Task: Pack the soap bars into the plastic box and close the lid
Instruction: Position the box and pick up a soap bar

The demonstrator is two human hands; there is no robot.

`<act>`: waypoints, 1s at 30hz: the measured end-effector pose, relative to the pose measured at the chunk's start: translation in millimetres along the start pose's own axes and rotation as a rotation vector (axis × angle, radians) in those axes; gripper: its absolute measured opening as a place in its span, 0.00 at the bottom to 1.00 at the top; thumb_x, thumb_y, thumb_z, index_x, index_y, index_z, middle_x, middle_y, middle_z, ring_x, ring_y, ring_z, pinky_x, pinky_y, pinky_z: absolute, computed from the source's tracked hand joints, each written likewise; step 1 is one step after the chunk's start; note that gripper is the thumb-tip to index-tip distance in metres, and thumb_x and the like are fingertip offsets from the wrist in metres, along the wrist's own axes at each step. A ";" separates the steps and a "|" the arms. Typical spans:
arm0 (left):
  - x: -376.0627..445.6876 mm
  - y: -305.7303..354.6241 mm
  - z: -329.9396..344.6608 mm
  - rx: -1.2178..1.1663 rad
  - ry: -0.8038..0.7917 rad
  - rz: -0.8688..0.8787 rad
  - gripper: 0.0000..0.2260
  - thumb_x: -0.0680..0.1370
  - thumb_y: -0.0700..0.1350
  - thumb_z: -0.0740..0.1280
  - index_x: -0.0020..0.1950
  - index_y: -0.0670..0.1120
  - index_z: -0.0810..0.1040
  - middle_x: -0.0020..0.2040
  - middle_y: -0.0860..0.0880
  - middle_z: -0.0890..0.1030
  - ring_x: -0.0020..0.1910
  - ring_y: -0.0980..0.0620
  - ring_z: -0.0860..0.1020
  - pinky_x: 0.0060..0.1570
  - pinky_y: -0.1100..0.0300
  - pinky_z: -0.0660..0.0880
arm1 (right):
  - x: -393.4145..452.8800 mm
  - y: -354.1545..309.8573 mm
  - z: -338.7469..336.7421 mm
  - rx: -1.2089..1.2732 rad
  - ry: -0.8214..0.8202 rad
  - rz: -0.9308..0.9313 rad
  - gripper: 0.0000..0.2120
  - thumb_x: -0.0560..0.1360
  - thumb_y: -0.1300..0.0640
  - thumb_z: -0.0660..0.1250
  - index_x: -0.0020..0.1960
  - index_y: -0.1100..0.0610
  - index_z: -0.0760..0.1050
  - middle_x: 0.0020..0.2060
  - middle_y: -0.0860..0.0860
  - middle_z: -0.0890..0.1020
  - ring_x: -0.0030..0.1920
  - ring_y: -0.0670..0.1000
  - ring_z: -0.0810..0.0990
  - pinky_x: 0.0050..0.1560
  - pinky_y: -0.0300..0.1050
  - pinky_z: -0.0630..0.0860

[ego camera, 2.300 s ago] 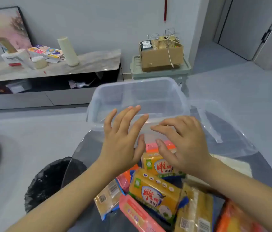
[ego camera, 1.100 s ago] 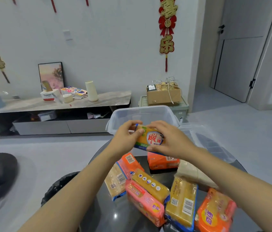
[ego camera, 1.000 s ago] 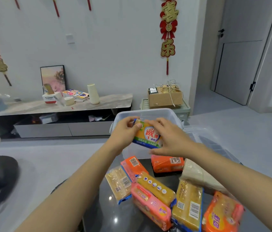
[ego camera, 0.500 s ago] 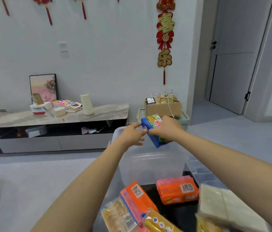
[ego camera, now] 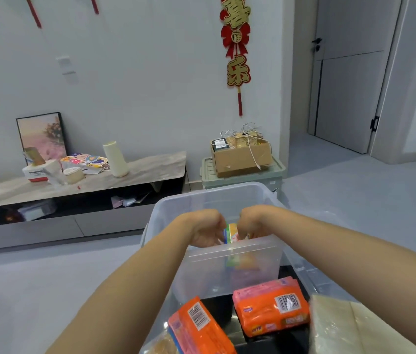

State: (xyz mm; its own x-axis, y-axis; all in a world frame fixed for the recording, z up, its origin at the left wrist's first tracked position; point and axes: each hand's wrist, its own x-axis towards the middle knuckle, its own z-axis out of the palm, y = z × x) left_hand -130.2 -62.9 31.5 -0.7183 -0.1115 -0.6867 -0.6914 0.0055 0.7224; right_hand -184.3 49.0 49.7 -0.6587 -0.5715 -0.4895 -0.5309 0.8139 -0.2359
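1. Clear plastic box (ego camera: 227, 267) on the dark table (ego camera: 221, 306), top uncovered; both forearms reach over its near rim.
2. Left hand (ego camera: 205, 229) and right hand (ego camera: 251, 222) dip inside the box, fingers curled down, pinching one wrapped soap bar (ego camera: 230, 233) between them.
3. Held bar sits between the two hands, upper part above the rim, rest seen through the wall; long axis roughly vertical, standing on end.
4. Wrapper yellow with blue and green edge.
5. Two orange-wrapped bars (ego camera: 270, 305) (ego camera: 198, 328) lie flat on the table near the box, barcodes up.
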 end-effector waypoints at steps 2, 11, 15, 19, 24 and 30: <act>2.3 -0.7 6.3 0.118 -0.030 -0.033 0.15 0.79 0.38 0.49 0.62 0.37 0.67 0.55 0.38 0.73 0.39 0.46 0.75 0.43 0.56 0.76 | -1.2 -0.8 0.3 -0.045 -0.035 -0.009 0.19 0.79 0.61 0.59 0.68 0.66 0.69 0.66 0.61 0.75 0.49 0.55 0.73 0.46 0.46 0.72; 3.9 -0.6 15.2 0.473 0.105 -0.053 0.21 0.75 0.35 0.54 0.68 0.34 0.70 0.57 0.38 0.77 0.50 0.43 0.78 0.47 0.57 0.75 | -9.6 4.8 2.2 -0.163 0.036 -0.029 0.18 0.79 0.64 0.55 0.66 0.66 0.71 0.61 0.60 0.76 0.50 0.56 0.70 0.53 0.48 0.70; 9.7 -1.0 19.2 0.460 0.033 0.044 0.22 0.74 0.32 0.52 0.66 0.41 0.72 0.62 0.42 0.76 0.49 0.47 0.77 0.52 0.55 0.75 | -10.2 3.9 4.0 -0.072 0.031 0.025 0.17 0.80 0.64 0.55 0.67 0.66 0.70 0.58 0.62 0.75 0.50 0.56 0.70 0.49 0.45 0.67; 2.7 5.1 14.9 0.408 0.266 0.255 0.22 0.77 0.34 0.56 0.72 0.40 0.66 0.66 0.44 0.73 0.65 0.46 0.74 0.61 0.53 0.71 | -19.1 7.2 -4.2 0.098 0.260 -0.070 0.17 0.77 0.65 0.58 0.64 0.67 0.73 0.62 0.63 0.78 0.48 0.57 0.75 0.51 0.48 0.74; -64.7 1.9 35.1 0.520 0.566 0.683 0.14 0.75 0.34 0.58 0.55 0.43 0.78 0.49 0.46 0.80 0.47 0.49 0.78 0.46 0.56 0.73 | -66.1 19.9 -3.3 0.264 0.648 -0.336 0.16 0.75 0.62 0.60 0.59 0.56 0.80 0.55 0.54 0.84 0.55 0.53 0.81 0.54 0.42 0.75; -120.8 -57.5 85.8 0.835 0.692 0.900 0.11 0.74 0.40 0.65 0.55 0.47 0.77 0.43 0.55 0.75 0.38 0.55 0.73 0.40 0.64 0.69 | -127.5 52.4 63.4 0.253 0.703 -0.526 0.10 0.73 0.59 0.65 0.52 0.53 0.81 0.46 0.50 0.84 0.45 0.47 0.79 0.48 0.44 0.77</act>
State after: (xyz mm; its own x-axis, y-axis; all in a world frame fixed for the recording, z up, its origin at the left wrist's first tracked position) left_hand -10.3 35.5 66.0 -0.9190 -0.2119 0.3323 -0.0387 0.8876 0.4591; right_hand -94.3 171.1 46.6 -0.5816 -0.7398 0.3383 -0.7767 0.3815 -0.5011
